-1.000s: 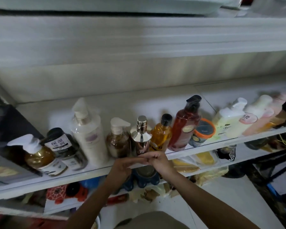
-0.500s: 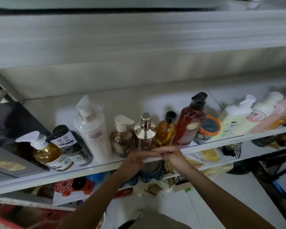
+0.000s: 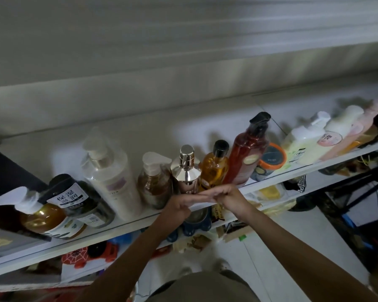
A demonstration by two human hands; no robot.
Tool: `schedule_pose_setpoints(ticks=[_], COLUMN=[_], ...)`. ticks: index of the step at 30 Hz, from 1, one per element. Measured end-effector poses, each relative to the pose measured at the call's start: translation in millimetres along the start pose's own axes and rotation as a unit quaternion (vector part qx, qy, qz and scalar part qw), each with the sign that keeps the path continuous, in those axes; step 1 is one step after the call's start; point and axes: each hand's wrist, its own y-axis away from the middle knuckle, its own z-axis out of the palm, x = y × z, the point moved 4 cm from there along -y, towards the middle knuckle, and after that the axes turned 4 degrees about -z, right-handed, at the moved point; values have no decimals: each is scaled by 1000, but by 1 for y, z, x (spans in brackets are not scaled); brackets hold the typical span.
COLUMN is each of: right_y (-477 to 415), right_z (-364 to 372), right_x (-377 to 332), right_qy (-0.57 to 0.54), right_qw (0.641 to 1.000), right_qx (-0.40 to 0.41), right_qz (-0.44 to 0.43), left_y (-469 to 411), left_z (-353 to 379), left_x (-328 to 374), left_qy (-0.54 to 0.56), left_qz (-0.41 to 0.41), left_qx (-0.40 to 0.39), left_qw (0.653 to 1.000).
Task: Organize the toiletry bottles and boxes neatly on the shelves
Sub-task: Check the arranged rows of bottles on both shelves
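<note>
On the shelf point(image 3: 162, 131), your bottles stand in one row along the front edge, running from the lower left of the frame to the upper right.

Far left, the amber bottle point(image 3: 44, 216) tilts toward you, its white pump pointing left. The dark bottle point(image 3: 74, 195) touches it from behind and has a white label with black characters. Next is the clear bottle point(image 3: 111, 177), tall, full of pale lotion, with a clear cap over its pump. The brown bottle point(image 3: 154, 182) has a white pump. Tight against it stands the gold bottle point(image 3: 186, 173), shiny and metallic with a metal pump.

Your left hand point(image 3: 180, 202) and right hand point(image 3: 229, 194) meet at the shelf's front edge in the lower middle of the frame, just before the gold bottle's base. Both hands have straight fingers, laid across each other at the tips, and they pinch nothing that shows. Whether they touch the gold bottle, you cannot tell.

Right of the hands, the orange bottle point(image 3: 214, 168) is see-through with a black cap. The red bottle point(image 3: 247, 153) beside it is taller and has a black pump. The jar point(image 3: 271, 159) just beside that has a dark lid rimmed in orange.

Toward the upper right stand the white bottle point(image 3: 301, 142) with a white pump, the cream bottle point(image 3: 340, 125) and the pink bottle point(image 3: 368, 118), close together. A round pink label shows in front of them. What stands at the far right edge is too blurred to tell.
</note>
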Motion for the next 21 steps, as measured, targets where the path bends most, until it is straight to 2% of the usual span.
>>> schedule_pose_setpoints(ticks=[4,9,13,17,21], right_y=[-8,-9,-8,-7,-12], right_z=[0,-6,-25,-46,-52], right_x=[6,14,20,23,33], right_qy=[1,3,-21,-40,-22], right_qw=[1000,999,998,998,998], right_qx=[-2,-32,-42,-36,-42], right_qz=[3,-25,-39,-40,-35], left_y=[-1,-1,-14,-31,-35], left_z=[-1,8,21,37,41], left_x=[-1,10,11,15,11], left_qy=[33,77,64,86,113], left_qz=[-10,23,32,11,-17], left_qx=[-3,0,9,3,49], left_qw=[999,997,997,996,992])
